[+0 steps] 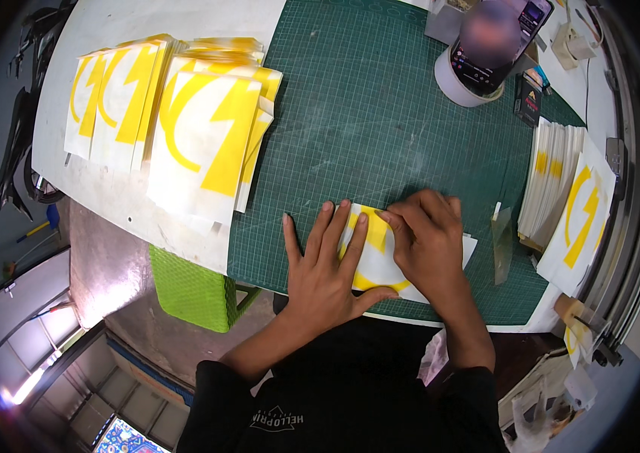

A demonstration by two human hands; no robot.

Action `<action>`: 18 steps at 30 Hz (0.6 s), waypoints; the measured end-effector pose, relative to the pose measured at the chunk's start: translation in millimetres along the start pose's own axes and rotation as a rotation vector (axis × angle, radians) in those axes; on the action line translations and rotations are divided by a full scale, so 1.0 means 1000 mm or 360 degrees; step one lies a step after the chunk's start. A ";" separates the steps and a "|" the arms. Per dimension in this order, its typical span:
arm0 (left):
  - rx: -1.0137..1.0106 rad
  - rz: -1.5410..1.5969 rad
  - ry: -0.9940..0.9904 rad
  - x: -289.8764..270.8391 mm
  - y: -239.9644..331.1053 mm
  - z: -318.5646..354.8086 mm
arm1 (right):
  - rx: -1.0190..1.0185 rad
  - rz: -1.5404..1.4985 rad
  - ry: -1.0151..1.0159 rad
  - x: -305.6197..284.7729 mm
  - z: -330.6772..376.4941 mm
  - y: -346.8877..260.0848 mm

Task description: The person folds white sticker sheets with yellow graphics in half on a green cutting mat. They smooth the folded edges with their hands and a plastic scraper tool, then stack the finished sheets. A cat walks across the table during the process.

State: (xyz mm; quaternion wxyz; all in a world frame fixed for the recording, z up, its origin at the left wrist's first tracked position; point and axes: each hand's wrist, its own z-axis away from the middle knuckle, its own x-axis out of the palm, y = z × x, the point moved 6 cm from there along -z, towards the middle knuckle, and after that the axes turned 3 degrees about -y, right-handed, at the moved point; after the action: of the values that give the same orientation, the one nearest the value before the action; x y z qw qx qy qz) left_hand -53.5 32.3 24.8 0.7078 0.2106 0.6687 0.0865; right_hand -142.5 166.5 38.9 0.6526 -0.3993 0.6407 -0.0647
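A white sheet with a yellow printed or cut design (378,240) lies on the green cutting mat (380,113) near the table's front edge. My left hand (321,275) rests flat on its left part, fingers spread and thumb along the lower edge. Over the sheet's upper right, my right hand (431,241) has its fingers curled and pinched together at the yellow area. What the fingertips hold, if anything, is hidden. A white corner (469,248) shows to the right of that hand.
Stacks of white sheets with yellow designs (203,143) stand at the left. At the right are another stack (550,177), a leaning sheet (578,219) and a clear strip (501,245). A phone (478,74) sits in a white round holder (456,84). A green stool (191,291) is below the table.
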 end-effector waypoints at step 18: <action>0.0516 -0.0061 -0.0461 -0.046 -0.038 -0.030 | -0.0085 0.0145 0.0061 -0.001 0.001 0.006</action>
State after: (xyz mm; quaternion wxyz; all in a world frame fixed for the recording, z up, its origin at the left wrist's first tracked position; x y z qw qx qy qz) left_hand -93.6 -14.7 50.2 0.7550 0.3193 0.5689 -0.0668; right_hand -144.1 171.5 36.0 0.6316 -0.3855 0.6721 -0.0255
